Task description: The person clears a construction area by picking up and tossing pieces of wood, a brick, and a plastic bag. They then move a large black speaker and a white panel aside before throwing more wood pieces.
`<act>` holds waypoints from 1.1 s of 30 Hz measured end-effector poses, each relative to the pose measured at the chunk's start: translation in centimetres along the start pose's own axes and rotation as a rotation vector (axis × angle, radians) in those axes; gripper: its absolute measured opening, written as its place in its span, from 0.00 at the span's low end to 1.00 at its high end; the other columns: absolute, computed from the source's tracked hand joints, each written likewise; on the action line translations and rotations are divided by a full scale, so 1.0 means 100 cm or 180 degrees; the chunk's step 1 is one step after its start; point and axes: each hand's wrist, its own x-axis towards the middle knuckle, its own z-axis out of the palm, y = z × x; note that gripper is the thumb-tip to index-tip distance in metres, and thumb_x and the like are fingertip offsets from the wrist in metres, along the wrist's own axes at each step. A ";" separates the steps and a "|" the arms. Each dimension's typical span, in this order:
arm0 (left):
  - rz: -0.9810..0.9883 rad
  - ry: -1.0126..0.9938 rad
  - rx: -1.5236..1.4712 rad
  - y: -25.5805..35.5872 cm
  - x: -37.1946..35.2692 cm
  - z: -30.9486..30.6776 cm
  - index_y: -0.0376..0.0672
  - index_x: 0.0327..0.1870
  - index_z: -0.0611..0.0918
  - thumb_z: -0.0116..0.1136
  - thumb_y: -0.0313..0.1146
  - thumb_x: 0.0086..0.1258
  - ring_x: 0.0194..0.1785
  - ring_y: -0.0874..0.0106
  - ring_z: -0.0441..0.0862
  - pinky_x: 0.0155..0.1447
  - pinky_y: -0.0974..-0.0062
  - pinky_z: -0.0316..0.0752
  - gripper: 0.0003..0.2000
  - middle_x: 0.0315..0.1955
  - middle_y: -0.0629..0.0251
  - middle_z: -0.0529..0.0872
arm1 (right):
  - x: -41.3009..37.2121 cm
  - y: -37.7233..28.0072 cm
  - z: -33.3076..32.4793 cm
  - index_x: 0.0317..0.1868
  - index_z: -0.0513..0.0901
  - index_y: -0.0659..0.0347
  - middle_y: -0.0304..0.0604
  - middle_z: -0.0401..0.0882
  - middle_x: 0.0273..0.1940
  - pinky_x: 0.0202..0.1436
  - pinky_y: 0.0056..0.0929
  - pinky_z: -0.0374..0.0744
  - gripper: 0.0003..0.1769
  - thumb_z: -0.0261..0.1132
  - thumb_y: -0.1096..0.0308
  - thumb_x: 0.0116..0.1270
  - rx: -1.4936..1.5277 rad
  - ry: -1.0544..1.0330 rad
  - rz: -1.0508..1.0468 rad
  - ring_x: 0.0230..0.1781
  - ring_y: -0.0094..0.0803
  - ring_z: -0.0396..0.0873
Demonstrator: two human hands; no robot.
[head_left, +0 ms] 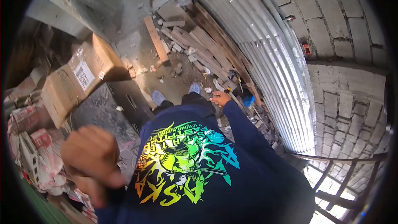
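Note:
My left hand [92,161] is raised close to the camera at the lower left, blurred, with its fingers curled into a fist. Whatever it holds, if anything, is hidden. Behind it lies a dark flat-sided box [103,110]. My right hand [220,98] hangs out past my hip with its fingers loosely apart and nothing visible in them. Below that hand in depth are scrap pieces and a blue plastic bit [248,101] on the ground. A dark shirt [248,170] with a bright print covers my torso, and my shoes [158,98] stand on the dirt floor.
A cardboard box [83,76] leans over the dark box. Wooden planks [207,43] and rubble lie ahead, beside corrugated metal sheets [257,54]. A single board [156,38] lies on the floor. Block wall [327,12] rises at right; torn paper sacks [41,157] pile up left.

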 end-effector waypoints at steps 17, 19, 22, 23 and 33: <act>0.1548 -0.1255 0.4172 0.019 0.185 0.179 0.41 0.43 0.83 0.64 0.31 0.47 0.19 0.75 0.67 0.27 0.71 0.63 0.18 0.17 0.72 0.72 | -0.036 0.021 -0.125 0.60 0.70 0.68 0.55 0.75 0.55 0.60 0.32 0.71 0.44 0.78 0.61 0.42 -0.0351 0.0062 -0.0438 0.58 0.40 0.73; 0.1613 -0.1222 0.4182 0.018 0.198 0.188 0.41 0.43 0.83 0.64 0.31 0.48 0.19 0.75 0.67 0.26 0.71 0.63 0.18 0.17 0.72 0.72 | -0.038 0.036 -0.119 0.59 0.70 0.69 0.54 0.75 0.55 0.60 0.32 0.71 0.43 0.78 0.62 0.42 -0.0220 0.0223 -0.0459 0.58 0.40 0.73; 0.1724 -0.1164 0.4193 0.016 0.205 0.198 0.41 0.43 0.82 0.64 0.31 0.48 0.19 0.75 0.67 0.26 0.71 0.63 0.18 0.17 0.72 0.72 | -0.041 0.047 -0.119 0.59 0.70 0.70 0.53 0.75 0.56 0.61 0.33 0.71 0.42 0.78 0.63 0.43 0.0205 0.0372 -0.0537 0.58 0.39 0.73; 0.1735 -0.1158 0.4196 0.016 0.205 0.202 0.41 0.43 0.82 0.64 0.31 0.48 0.19 0.75 0.67 0.26 0.71 0.63 0.18 0.17 0.72 0.72 | -0.040 0.050 -0.116 0.59 0.70 0.71 0.52 0.74 0.56 0.61 0.33 0.70 0.42 0.77 0.63 0.43 0.0590 0.0329 -0.0581 0.58 0.38 0.73; 0.1636 -0.1206 0.4256 0.011 0.203 0.203 0.41 0.44 0.82 0.63 0.32 0.49 0.18 0.75 0.67 0.25 0.71 0.63 0.18 0.17 0.72 0.72 | -0.058 0.039 -0.117 0.59 0.70 0.71 0.52 0.73 0.57 0.62 0.36 0.71 0.43 0.79 0.68 0.42 0.0454 0.0228 -0.0285 0.60 0.39 0.71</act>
